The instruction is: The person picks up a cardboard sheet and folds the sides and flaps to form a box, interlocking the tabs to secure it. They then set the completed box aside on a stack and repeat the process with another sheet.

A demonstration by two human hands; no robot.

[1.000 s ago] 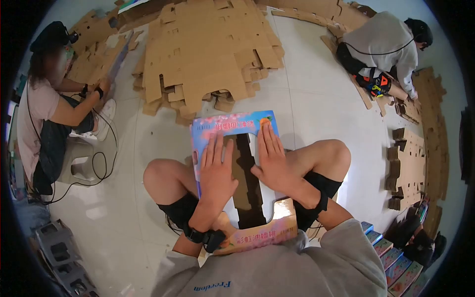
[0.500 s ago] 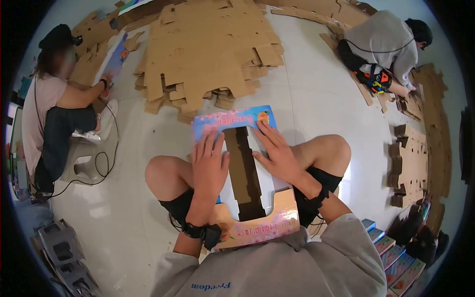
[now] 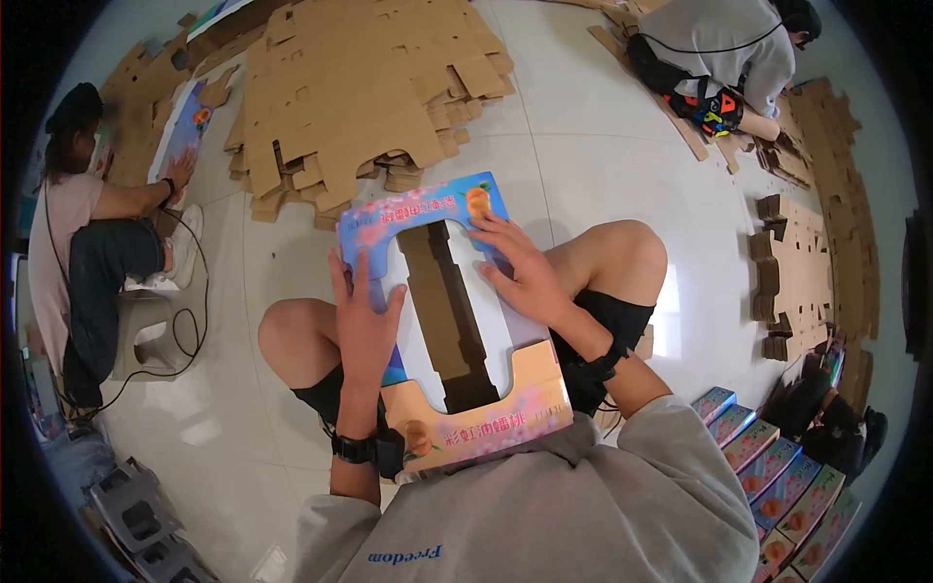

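A printed cardboard fruit box (image 3: 491,432) rests on my lap, blue with pink blossoms at its far end and orange at the near end. White flaps line its long sides, and a slot between them shows the brown inside. My left hand (image 3: 367,325) lies along the box's left side, fingers spread and pointing away from me. On the right side, my right hand (image 3: 525,272) rests flat, its fingertips near the peach picture at the far right corner. Both hands touch the box without gripping it.
Flat brown cardboard sheets (image 3: 360,87) are piled ahead on the floor. A person (image 3: 97,204) sits at left by a grey stool (image 3: 146,335); another (image 3: 714,49) crouches at right. More cardboard (image 3: 797,267) lies right, and several printed boxes (image 3: 777,466) stand at lower right. Grey stools (image 3: 136,510) are lower left.
The view has shifted, so the surroundings sit differently. My left fingers have spread wider and slid to the box's left edge; my right hand stays on its right side.
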